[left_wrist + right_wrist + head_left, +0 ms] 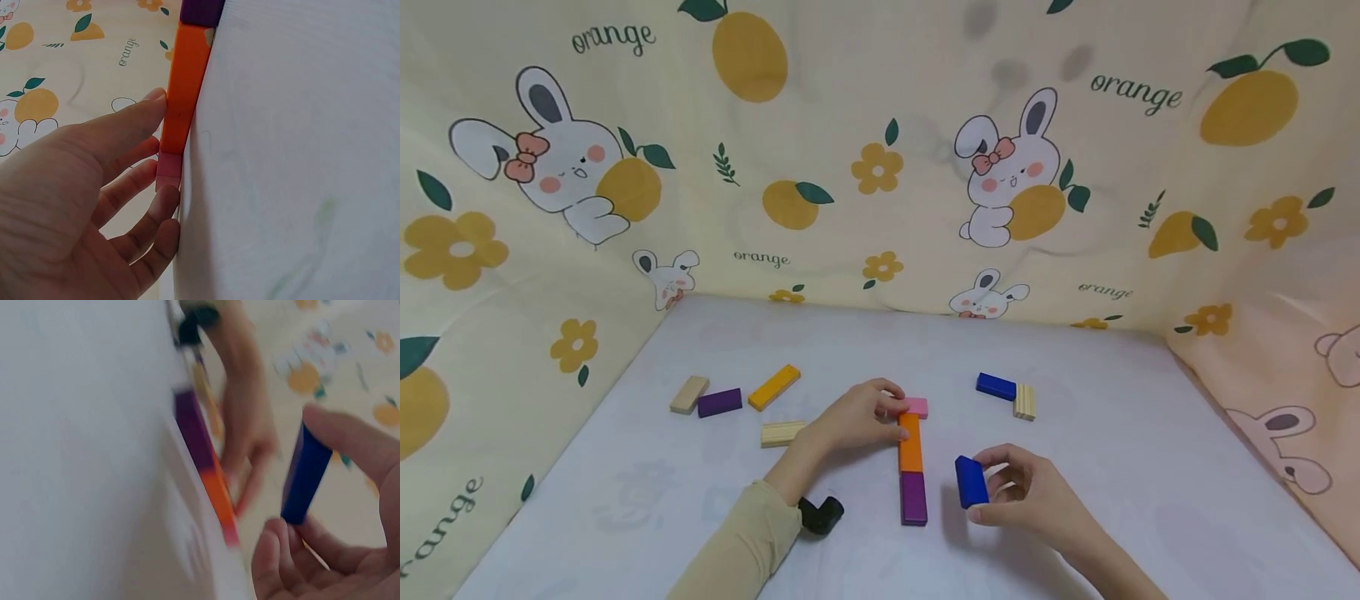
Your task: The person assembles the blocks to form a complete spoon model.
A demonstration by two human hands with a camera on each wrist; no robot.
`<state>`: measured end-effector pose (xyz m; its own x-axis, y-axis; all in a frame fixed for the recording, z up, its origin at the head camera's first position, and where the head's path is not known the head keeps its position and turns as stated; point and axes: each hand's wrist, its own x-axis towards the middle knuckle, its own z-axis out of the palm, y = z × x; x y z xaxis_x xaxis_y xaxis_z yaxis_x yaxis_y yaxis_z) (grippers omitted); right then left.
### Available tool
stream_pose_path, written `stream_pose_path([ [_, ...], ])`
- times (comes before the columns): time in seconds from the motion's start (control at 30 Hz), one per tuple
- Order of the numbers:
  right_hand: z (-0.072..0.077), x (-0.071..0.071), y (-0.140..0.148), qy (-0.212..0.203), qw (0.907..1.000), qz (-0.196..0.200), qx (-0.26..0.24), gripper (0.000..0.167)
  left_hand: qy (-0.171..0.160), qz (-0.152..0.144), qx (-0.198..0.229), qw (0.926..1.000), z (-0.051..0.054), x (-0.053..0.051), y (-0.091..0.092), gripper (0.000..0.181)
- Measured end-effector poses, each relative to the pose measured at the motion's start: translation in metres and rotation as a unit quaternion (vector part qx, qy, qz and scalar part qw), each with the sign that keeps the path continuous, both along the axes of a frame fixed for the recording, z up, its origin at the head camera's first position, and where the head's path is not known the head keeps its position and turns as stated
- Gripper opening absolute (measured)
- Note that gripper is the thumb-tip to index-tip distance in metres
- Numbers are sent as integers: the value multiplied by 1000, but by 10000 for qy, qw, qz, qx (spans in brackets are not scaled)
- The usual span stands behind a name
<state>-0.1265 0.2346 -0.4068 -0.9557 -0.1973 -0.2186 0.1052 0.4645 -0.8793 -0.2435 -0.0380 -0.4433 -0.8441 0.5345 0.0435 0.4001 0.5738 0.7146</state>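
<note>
Pink (917, 407), orange (911, 445) and purple (913, 499) wooden blocks lie end to end in a line on the table, pink farthest away. My left hand (863, 417) is at the left side of this line, its fingers by the pink block and the thumb against the orange block's side (181, 87). No finger shows on the line's right side. Right of the row, my right hand (1030, 492) pinches a blue block (972, 482) between thumb and fingers, held up off the table. The right wrist view shows this blue block (306, 475) tilted.
Left of the row lie plain wood blocks (689, 394) (782, 434), a purple block (720, 403) and a yellow-orange block (774, 387). Back right, a blue block (996, 386) meets a plain wood block (1025, 402). A black object (822, 516) sits beside the left sleeve (741, 542).
</note>
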Motion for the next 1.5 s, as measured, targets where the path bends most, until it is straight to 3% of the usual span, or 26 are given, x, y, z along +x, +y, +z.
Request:
stream_pose_path([
  [0.13, -2, 9, -20, -80, 9994, 299, 161, 70, -8, 43, -12, 10000, -1, 0, -1, 49],
  [0.33, -10, 32, -34, -705, 9953, 505, 423, 71, 36, -11, 13, 10000, -2, 1, -1, 50],
  [0.47, -16, 39, -36, -912, 9918, 761, 462, 68, 41, 5, 29, 10000, -1, 2, 0, 49],
  [0.83, -18, 37, -45, -731, 9904, 702, 938, 69, -32, 92, -8, 10000, -1, 1, -1, 46],
  [1.13, -18, 34, -37, -959, 9898, 1057, 41, 62, 91, -2, -45, 9999, 1, 2, 0, 46],
  [1.5, -14, 36, -44, -799, 9919, 987, -12, 69, 80, -32, 1, 10000, 1, 0, 1, 46],
])
